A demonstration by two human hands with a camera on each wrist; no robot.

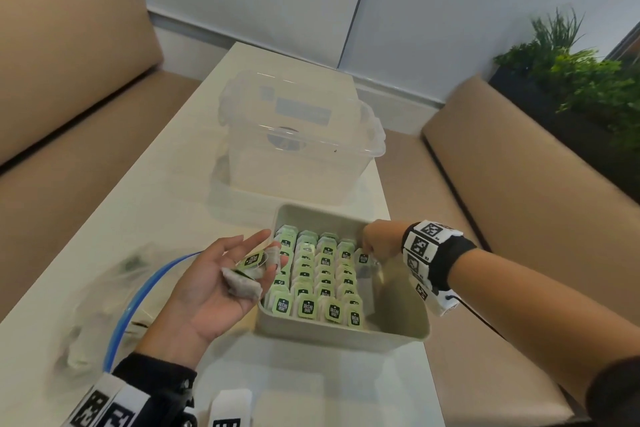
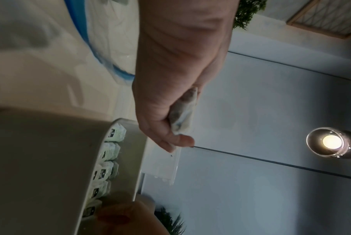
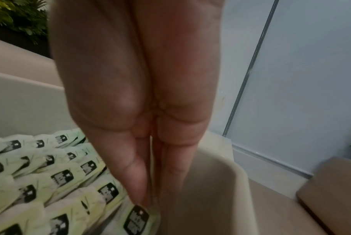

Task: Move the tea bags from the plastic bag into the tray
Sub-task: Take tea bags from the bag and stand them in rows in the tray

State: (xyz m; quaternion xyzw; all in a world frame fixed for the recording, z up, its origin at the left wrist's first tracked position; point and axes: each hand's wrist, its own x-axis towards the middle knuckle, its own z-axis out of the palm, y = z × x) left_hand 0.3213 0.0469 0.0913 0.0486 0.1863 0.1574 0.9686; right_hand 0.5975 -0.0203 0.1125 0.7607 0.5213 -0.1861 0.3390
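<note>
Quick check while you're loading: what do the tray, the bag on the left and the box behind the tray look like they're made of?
Tray: looks like matte beige moulded plastic, with rounded corners and no gloss; a fibre composite is possible.
Plastic bag: thin clear film, crinkled, with a blue zip strip along its mouth.
Storage box: translucent rigid plastic; the table shows through its walls.
Tea bags in the left hand: whitish porous paper with green printed tags.

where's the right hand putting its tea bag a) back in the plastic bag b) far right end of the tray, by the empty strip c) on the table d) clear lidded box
b: the right hand pinches a tea bag at the right edge of the packed rows in the tray, next to its bare right-hand strip.
</note>
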